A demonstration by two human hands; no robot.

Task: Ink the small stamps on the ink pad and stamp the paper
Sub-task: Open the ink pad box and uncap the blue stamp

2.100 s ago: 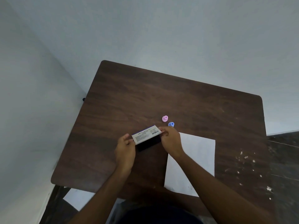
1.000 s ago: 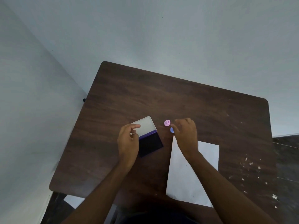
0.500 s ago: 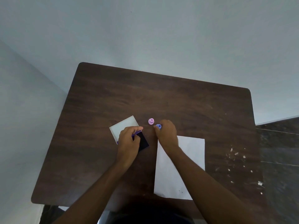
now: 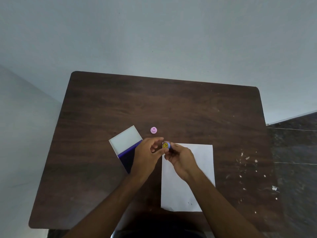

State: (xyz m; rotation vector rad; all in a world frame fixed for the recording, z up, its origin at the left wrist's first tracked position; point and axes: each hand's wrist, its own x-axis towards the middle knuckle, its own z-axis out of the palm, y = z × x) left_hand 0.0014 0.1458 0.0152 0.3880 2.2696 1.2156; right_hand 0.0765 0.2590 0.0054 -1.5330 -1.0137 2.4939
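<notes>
Pinching the blue stamp above the paper's top left corner, the right hand holds it; the left hand hovers loosely curled, covering part of the open ink pad. A pink stamp stands apart on the dark wooden table.

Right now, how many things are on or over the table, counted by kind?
Small stamps: 2, pink stamp on the table, blue stamp in the right hand
Ink pad: 1, open
Paper: 1
Total: 4
</notes>
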